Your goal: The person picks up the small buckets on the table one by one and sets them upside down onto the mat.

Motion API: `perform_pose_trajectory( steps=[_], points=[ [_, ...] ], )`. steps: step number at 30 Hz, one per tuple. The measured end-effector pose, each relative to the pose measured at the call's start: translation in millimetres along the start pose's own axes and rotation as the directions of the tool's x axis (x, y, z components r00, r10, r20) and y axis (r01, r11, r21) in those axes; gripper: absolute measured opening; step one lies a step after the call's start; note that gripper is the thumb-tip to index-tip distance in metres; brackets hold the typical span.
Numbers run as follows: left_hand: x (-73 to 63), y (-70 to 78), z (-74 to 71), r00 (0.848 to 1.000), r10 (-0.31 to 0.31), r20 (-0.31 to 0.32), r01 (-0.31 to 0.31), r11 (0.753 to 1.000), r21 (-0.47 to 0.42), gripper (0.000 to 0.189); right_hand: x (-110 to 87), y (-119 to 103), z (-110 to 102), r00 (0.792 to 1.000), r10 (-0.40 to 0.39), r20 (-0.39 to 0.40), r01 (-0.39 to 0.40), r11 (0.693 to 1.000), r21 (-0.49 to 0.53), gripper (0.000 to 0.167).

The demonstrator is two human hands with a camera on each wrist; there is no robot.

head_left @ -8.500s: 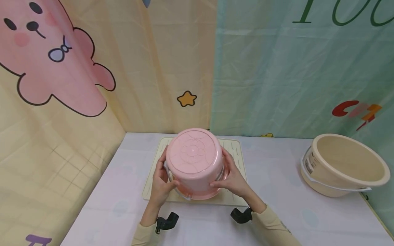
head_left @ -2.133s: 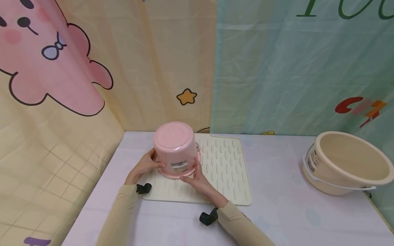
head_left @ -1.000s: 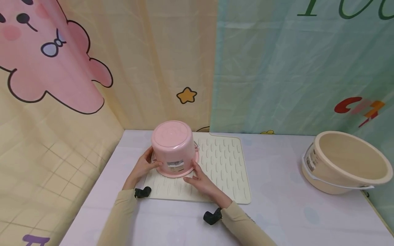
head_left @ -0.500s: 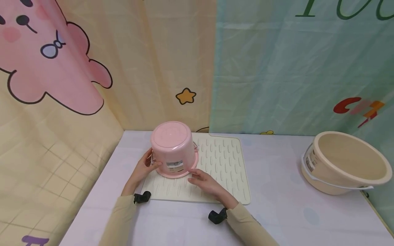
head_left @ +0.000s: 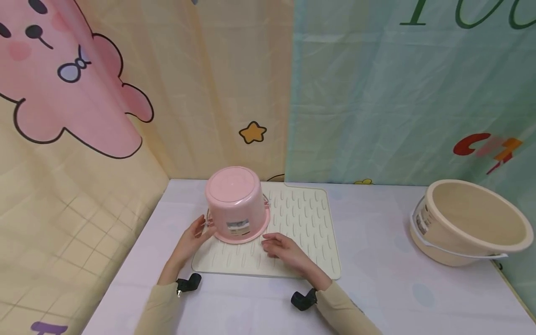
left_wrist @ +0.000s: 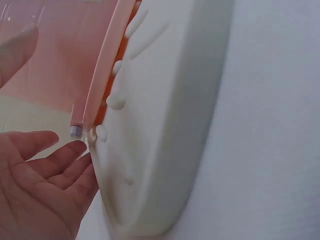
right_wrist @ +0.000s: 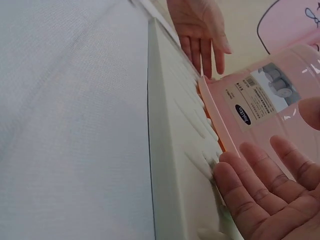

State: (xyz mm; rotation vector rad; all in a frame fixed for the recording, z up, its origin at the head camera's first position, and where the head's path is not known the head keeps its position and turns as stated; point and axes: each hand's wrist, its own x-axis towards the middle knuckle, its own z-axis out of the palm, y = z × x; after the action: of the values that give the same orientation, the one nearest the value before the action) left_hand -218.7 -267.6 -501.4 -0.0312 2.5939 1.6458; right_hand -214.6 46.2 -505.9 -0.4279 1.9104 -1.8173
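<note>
Bucket [head_left: 233, 202], pink plastic, stood inverted on a ridged mat [head_left: 299, 218]; left hand [head_left: 190, 239] beside it, right hand [head_left: 286, 251] near its front right, both hands' fingers [right_wrist: 267, 167] loosely spread.

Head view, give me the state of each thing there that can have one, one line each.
Pink bucket: upside down, rim downward
Mat: lying flat
Beige bucket: mouth up, handle lowered
Left hand: fingers extended, holding nothing
Right hand: fingers relaxed, holding nothing
</note>
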Motion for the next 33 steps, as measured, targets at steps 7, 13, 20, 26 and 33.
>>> perform_pose_trajectory(
  steps=[7,13,20,26,33],
  points=[
    [-21.4,-6.0,12.5,0.999,-0.044,0.005,0.043,0.998,0.047,0.093,-7.5,-1,-4,1.0,-0.005,0.006,0.005,1.0,0.003,0.036],
    [-32.8,-10.8,22.3,1.0,0.011,-0.009,-0.009,0.993,0.115,0.099,-14.8,-2,-8,1.0,-0.023,-0.004,0.023,1.0,0.004,0.037],
    [-42.1,-13.0,27.3,0.998,0.053,-0.013,-0.049,0.975,0.215,0.104,-19.6,-2,-14,0.999,-0.039,-0.038,0.039,0.999,-0.014,0.041],
    [-48.6,-16.8,26.5,0.998,0.053,-0.034,-0.041,0.958,0.283,0.102,-25.9,0,-23,0.996,-0.043,-0.072,0.041,0.999,-0.023,0.04],
    [-50.1,-25.8,29.8,0.989,0.132,-0.061,-0.106,0.943,0.314,0.098,-43.9,-7,-48,0.987,-0.045,-0.151,0.034,0.997,-0.076,0.04]
  ],
)
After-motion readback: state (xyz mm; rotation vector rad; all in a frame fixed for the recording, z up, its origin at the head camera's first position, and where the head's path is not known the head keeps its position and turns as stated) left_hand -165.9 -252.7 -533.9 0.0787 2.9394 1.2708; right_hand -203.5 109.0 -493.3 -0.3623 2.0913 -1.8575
